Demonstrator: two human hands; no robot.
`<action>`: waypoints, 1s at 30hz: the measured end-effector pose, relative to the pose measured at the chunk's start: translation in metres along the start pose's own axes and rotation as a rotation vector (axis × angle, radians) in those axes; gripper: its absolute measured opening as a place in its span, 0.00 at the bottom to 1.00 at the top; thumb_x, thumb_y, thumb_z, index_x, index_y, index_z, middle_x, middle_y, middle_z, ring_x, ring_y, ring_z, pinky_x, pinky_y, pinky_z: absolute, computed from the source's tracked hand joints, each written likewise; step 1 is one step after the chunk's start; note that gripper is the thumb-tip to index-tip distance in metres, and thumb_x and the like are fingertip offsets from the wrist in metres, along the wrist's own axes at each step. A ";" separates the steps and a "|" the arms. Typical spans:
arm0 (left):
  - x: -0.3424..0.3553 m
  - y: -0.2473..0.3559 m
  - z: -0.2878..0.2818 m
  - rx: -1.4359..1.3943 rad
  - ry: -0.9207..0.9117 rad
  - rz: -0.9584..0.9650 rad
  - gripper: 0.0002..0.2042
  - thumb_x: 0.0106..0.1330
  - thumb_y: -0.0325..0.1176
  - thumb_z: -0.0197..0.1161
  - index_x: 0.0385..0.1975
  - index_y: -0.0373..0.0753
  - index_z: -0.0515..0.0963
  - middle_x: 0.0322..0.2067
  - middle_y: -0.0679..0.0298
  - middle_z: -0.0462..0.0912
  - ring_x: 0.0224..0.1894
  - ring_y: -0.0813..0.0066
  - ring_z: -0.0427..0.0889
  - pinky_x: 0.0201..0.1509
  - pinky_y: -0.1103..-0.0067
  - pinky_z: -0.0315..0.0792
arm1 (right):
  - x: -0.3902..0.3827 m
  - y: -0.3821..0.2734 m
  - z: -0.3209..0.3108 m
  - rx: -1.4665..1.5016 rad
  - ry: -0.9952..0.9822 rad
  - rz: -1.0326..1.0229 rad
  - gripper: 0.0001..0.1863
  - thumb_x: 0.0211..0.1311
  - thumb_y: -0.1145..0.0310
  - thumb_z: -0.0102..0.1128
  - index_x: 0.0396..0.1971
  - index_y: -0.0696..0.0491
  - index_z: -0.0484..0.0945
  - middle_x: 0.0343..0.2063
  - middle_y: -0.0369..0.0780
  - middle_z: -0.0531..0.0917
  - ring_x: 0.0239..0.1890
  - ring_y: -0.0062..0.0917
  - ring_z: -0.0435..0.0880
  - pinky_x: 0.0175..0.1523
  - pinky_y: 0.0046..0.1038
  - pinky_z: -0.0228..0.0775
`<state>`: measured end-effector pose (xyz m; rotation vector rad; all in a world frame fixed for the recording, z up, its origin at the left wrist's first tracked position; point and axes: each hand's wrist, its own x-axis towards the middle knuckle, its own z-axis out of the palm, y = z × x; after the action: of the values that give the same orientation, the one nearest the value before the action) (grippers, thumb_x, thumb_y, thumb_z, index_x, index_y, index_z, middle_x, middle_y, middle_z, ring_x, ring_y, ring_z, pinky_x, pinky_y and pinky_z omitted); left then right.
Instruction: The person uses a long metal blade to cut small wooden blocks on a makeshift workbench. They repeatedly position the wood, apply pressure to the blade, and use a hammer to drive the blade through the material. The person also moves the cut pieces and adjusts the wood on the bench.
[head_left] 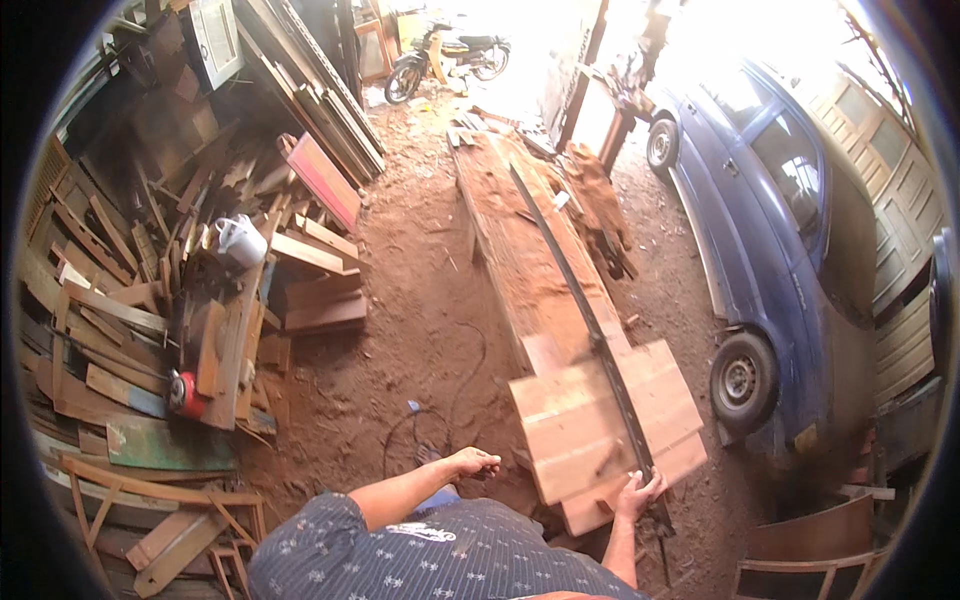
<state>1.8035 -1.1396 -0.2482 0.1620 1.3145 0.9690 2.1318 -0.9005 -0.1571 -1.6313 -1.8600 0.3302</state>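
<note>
- Right hand (pixel 640 492) is holding the near end of a long dark bar (pixel 622 405) – fingers closing around it, thumb side up near the boards' edge.
- Bar is lying lengthwise over the light wooden boards (pixel 565 425) and running on up the long workbench (pixel 508 240); its far end is resting toward the bench's far part.
- Boards are sitting across the near end of the bench, overhanging both sides; a small wooden piece (pixel 607 458) is lying on top, just left of the bar.
- Left hand (pixel 474 463) is hovering left of the boards, apart from them, fingers curling in narrow – cannot tell whether anything small is being pinched.
- Step in hand, by the look of it: handling the bar at its near end, right hand only.
- Next move is probably calling for a firm right grip and a bar kept in line along the boards; left hand seems to be waiting within easy reach for steadying.
- Loose cable (pixel 483 350) is trailing over the dirt floor (pixel 400 250), left of the bench; blue van (pixel 735 215) is standing right.
</note>
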 end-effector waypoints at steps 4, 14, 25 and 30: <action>-0.014 0.059 -0.120 -0.106 0.178 0.052 0.18 0.72 0.50 0.63 0.32 0.39 0.84 0.30 0.64 0.86 0.31 0.74 0.85 0.36 0.73 0.80 | 0.010 -0.112 0.073 0.086 -0.120 -0.053 0.20 0.63 0.70 0.63 0.54 0.60 0.74 0.58 0.54 0.69 0.64 0.49 0.67 0.69 0.46 0.60; -0.034 0.167 -0.311 -0.405 0.473 0.332 0.12 0.73 0.41 0.63 0.36 0.39 0.82 0.32 0.63 0.86 0.32 0.73 0.85 0.36 0.72 0.80 | 0.043 -0.222 0.206 0.180 -0.233 -0.026 0.17 0.62 0.73 0.64 0.49 0.61 0.76 0.51 0.50 0.73 0.53 0.40 0.75 0.60 0.39 0.69; -0.002 0.181 -0.408 -0.455 0.669 -0.114 0.23 0.76 0.43 0.57 0.63 0.34 0.72 0.57 0.53 0.81 0.60 0.56 0.79 0.69 0.57 0.68 | 0.116 -0.334 0.408 0.409 -0.275 0.207 0.18 0.63 0.70 0.64 0.51 0.59 0.77 0.49 0.47 0.74 0.36 0.31 0.81 0.44 0.31 0.77; 0.006 0.225 -0.476 0.265 0.799 -0.383 0.14 0.66 0.43 0.64 0.28 0.38 0.86 0.29 0.61 0.89 0.30 0.67 0.86 0.40 0.68 0.80 | 0.172 -0.392 0.434 0.531 -0.364 0.186 0.17 0.63 0.68 0.65 0.49 0.59 0.79 0.49 0.47 0.77 0.39 0.32 0.84 0.45 0.31 0.78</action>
<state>1.2796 -1.1913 -0.2611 -0.3032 2.1117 0.5267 1.5523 -0.7205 -0.2160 -1.4295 -1.6664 1.1605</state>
